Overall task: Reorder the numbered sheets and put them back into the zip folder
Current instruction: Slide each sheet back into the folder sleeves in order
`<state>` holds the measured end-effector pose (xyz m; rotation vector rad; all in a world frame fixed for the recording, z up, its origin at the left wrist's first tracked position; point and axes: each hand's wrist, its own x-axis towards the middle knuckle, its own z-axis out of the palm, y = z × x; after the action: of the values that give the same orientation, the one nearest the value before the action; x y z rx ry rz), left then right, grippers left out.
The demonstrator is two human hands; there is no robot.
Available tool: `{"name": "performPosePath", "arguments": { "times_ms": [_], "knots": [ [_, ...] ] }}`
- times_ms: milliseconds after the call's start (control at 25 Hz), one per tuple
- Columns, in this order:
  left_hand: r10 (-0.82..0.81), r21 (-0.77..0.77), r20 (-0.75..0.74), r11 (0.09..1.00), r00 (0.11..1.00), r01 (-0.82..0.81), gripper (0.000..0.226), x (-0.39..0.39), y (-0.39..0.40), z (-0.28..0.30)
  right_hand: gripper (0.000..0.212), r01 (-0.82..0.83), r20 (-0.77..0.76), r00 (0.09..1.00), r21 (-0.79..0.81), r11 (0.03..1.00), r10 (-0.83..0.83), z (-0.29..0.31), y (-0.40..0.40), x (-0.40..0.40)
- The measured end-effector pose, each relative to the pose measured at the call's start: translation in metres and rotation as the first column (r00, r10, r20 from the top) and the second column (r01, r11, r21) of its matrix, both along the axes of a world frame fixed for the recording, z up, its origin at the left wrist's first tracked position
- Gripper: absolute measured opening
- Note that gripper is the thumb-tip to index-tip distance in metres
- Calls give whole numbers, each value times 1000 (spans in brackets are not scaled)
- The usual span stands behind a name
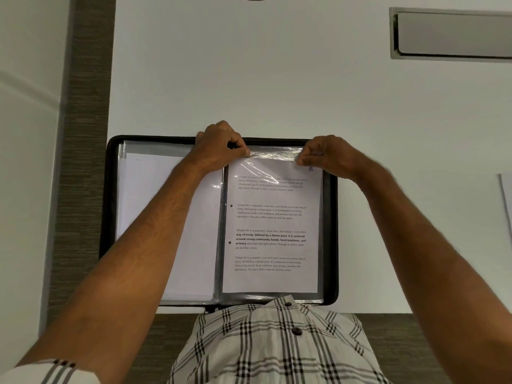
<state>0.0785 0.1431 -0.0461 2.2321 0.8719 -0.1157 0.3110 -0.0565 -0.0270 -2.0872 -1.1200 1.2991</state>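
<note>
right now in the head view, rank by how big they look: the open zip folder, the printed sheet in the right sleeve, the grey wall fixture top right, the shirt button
1. zip folder
2. printed sheet
3. wall fixture, cut off by the frame edge, so its full size is unsure
4. shirt button, smallest though nearest the camera

I see a plain white matte tabletop filling most of the view, evenly lit with soft light and no hard shadows. Along its left and near edges runs a grey-brown woven-textured floor. At the far right, a long pale grey rectangular cable flap sits recessed in the surface. Left of the floor strip, a smooth white panel stands.
</note>
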Motion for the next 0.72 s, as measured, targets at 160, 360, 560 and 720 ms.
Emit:
{"name": "performPosePath", "arguments": {
  "times_ms": [160, 360, 560, 720],
  "knots": [
    [-135, 46, -147, 989, 980, 143, 25, 3, 1, 1, 28, -60, 48, 997, -93, 994, 64, 7, 3, -3],
    [-58, 127, -128, 989, 990, 74, 21, 2, -13, 4, 29, 145, 68, 987, 41, 989, -148, 2, -11, -19],
    [116, 243, 18, 963, 993, -117, 56, -41, -78, 2, 78, 492, -111, 871, 212, 845, -479, -11, -59, -58],
    [217, 177, 39, 959, 975, -220, 56, -77, -141, 2, 49, 645, -330, 733, 60, 762, -595, -9, -108, -89]
  ]
}}
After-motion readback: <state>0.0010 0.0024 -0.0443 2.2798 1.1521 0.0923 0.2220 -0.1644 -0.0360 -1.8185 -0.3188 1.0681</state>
